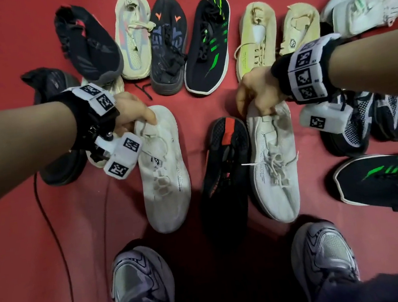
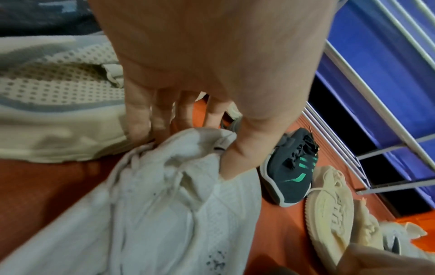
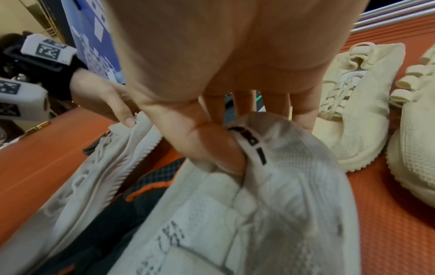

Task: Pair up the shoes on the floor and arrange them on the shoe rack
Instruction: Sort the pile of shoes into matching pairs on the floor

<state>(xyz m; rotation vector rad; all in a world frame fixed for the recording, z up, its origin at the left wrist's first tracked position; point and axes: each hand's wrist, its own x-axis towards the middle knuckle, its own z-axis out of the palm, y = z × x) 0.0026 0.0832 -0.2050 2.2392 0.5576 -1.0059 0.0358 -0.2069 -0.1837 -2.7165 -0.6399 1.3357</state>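
The left hand (image 1: 132, 114) is gripping the heel collar of one white knit shoe (image 1: 164, 170), and the right hand (image 1: 255, 90) is gripping its twin (image 1: 273, 166). The fingertips are hiding inside the openings. Both soft shoes are hanging over the red floor (image 1: 23, 250), a black shoe (image 1: 224, 162) between them.

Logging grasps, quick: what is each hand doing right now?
Left hand: grips a white shoe by its collar.
Right hand: grips the other white shoe.

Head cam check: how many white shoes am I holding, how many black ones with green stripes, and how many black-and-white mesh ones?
white shoes, one in each hand: 2
black shoes with green stripes: 2
black-and-white mesh shoes: 2
Total: 6
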